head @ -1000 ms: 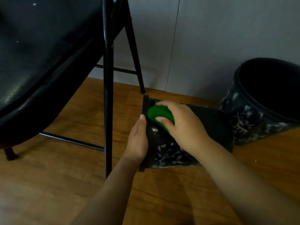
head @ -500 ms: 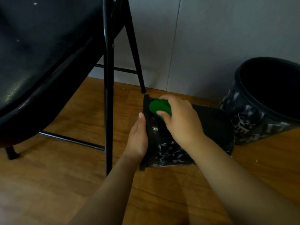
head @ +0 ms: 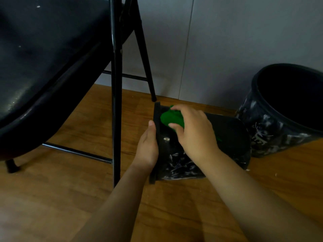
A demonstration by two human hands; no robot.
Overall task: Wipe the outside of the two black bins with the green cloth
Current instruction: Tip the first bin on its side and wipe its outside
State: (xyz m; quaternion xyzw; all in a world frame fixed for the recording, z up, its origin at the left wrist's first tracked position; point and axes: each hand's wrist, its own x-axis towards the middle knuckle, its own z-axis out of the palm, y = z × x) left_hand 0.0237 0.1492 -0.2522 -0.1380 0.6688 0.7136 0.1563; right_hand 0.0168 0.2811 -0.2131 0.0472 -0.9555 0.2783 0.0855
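On the wooden floor (head: 52, 198), just in front of the wall, one black bin (head: 227, 135) lies tipped on its side, its rim toward the folding chair (head: 115, 84). The right hand (head: 194, 135) curls around a bunched green cloth (head: 170, 118) and presses it on the bin's upturned side near the rim. The left hand (head: 148, 147) lies with straight fingers flat against the rim, steadying it. The bin looks light and smooth-walled, likely to roll, so bracing the rim seems sensible; the cloth is soft and wads easily. The second black bin (head: 272, 130) stands upright just beside the first, apparently touching it.
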